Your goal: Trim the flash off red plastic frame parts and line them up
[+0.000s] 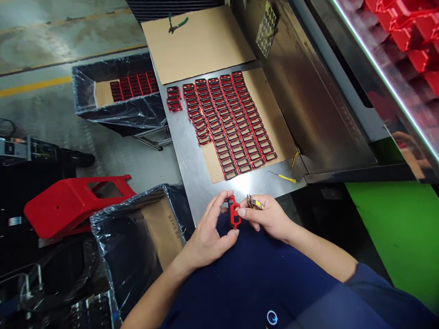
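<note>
A navy shirt [254, 278] fills the bottom centre of the frame. At left lies a red plastic shell [66, 203]; lower left, a film-lined bin [111, 260]. At centre, the left hand [212, 230] grips a small red-and-black plastic frame [234, 215] by its ends, below rows of similar frames [236, 124]. The right hand [269, 218] clasps a yellow-marked metal tool [255, 203], thumb touching the frame. Right of centre lies a yellow-handled pick [286, 178].
</note>
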{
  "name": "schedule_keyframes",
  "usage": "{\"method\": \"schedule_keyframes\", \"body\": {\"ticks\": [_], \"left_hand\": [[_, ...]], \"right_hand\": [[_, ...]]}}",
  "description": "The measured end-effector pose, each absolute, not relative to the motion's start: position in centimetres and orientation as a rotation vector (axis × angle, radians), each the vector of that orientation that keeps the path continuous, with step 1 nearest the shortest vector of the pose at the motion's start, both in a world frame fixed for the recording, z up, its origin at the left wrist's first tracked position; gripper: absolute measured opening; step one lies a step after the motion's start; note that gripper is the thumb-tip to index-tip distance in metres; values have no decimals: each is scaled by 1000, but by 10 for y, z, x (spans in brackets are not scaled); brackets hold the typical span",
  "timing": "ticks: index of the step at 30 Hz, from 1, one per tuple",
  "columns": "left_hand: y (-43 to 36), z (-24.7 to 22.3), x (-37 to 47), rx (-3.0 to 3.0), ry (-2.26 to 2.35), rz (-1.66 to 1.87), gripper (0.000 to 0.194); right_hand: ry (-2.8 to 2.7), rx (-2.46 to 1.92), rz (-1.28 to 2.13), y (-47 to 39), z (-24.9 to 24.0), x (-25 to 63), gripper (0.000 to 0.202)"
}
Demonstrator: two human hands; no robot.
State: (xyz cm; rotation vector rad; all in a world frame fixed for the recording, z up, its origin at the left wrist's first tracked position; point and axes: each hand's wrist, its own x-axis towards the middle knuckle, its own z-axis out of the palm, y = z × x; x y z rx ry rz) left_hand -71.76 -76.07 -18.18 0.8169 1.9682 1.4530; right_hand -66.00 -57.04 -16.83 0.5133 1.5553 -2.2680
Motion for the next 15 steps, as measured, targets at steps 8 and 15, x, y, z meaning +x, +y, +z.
{"method": "schedule_keyframes", "body": {"ticks": [8,15], "left_hand": [[-757,-171,-728,240,1484,1424,61],[-751,-169,-726,76,1499,1539,67]], "right_hand": [[2101,232,-2134,-565,-175,-650,24],[2909,-563,-1691,-561,-184,-651,12]]}}
